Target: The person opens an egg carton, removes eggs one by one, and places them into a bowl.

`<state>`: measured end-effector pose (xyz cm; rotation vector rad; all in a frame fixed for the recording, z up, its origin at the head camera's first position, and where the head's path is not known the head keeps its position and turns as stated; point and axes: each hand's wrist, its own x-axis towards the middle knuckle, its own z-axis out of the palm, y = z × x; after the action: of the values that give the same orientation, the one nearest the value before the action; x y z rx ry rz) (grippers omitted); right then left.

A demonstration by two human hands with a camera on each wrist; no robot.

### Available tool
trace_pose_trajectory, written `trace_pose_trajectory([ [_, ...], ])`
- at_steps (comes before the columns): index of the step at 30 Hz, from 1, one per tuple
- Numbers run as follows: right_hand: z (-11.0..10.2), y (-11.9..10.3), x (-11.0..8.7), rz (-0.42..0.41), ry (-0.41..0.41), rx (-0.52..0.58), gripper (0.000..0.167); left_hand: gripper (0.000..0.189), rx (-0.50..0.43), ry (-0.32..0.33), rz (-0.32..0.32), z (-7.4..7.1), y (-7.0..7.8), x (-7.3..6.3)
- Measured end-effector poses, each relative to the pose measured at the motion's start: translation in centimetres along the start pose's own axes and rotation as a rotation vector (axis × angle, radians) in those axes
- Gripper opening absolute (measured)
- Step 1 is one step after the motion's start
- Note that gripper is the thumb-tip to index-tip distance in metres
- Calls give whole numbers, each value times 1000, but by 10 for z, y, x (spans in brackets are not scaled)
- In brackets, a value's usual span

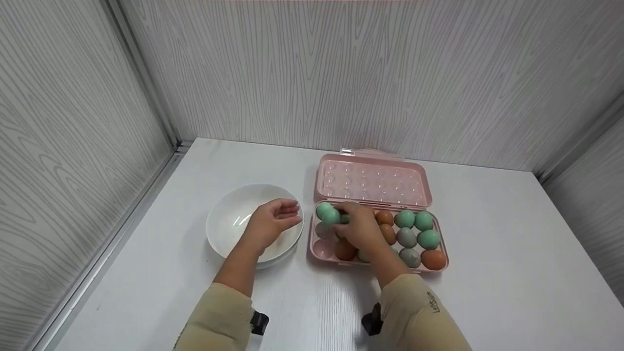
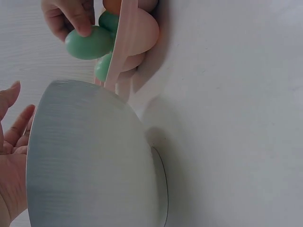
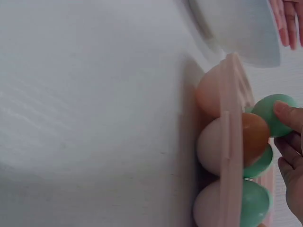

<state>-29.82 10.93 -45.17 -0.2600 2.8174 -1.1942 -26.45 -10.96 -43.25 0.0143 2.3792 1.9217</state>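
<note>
My right hand (image 1: 361, 228) pinches a pale green egg (image 1: 331, 216) between thumb and fingers, raised over the left end of a pink egg box (image 1: 321, 249). Green, brown and greyish eggs fill most of the box's cups; the front left cup holds none. In the right wrist view the thumb presses on the side of the green egg (image 3: 274, 113). My left hand (image 1: 269, 223) hovers over the right half of a white bowl (image 1: 229, 214), fingers loosely bent, holding nothing. The left wrist view shows the bowl's outer wall (image 2: 90, 156) hiding part of that hand.
The box's pink lid (image 1: 373, 183) lies folded back behind it, with a clear plastic latch (image 1: 373, 153) at its far edge. Bowl and box stand side by side on a white table (image 1: 492, 234). Grey wood-grain panels (image 1: 312, 73) enclose the back and sides.
</note>
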Motion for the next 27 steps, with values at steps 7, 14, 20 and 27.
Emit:
trace_pose_trajectory([
  [7,-19,-16,-5,-15,-5,55,42,42,32,-37,-11,7,6,-2],
  [14,-28,-33,-12,-56,-54,149,40,47,129,-110,-7,17,12,-2],
  [20,-27,-43,-16,-84,-77,151,41,51,111,-139,26,24,15,-1],
  [27,-28,-46,-16,-73,-87,165,41,49,96,-124,66,27,18,0],
])
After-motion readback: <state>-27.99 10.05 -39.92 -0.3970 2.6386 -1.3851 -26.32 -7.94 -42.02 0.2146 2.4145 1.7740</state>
